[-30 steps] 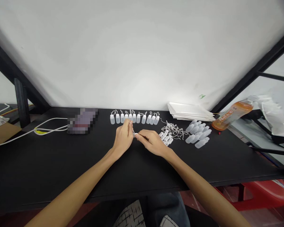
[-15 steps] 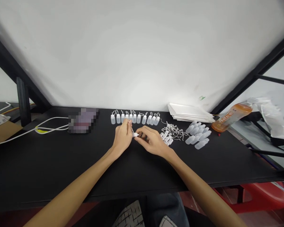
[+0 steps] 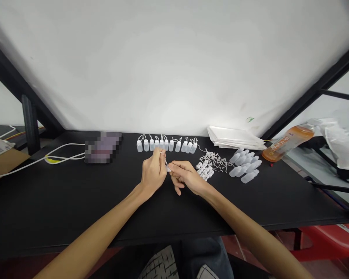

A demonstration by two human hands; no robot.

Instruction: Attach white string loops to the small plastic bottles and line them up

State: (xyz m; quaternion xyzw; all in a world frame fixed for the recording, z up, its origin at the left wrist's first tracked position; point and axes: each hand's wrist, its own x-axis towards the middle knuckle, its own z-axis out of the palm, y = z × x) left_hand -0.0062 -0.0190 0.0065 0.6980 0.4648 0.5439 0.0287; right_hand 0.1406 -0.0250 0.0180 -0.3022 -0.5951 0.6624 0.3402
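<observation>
My left hand (image 3: 153,173) pinches a thin white cord (image 3: 163,156) above the table. A small white plastic piece (image 3: 169,168) hangs at the cord's lower end, between both hands. My right hand (image 3: 186,178) is curled, its fingertips at or very near that piece; the contact is hard to see. Behind my hands stands a row of several small white plastic bottles (image 3: 166,145) with cords looped at their tops. To the right lie a heap of small white caps (image 3: 204,170), tangled white cords (image 3: 215,159) and several translucent bottles (image 3: 244,166).
The black tabletop (image 3: 75,201) carries a pixelated, obscured object (image 3: 103,147) and a white cable (image 3: 64,157). A stack of white sheets (image 3: 235,138) lies at the back. An orange drink bottle (image 3: 287,143) lies at the right. A white wall rises behind.
My right hand has moved slightly right, away from the white piece, with its fingers curling. My left hand has moved slightly right and up, with the cord and white piece.
</observation>
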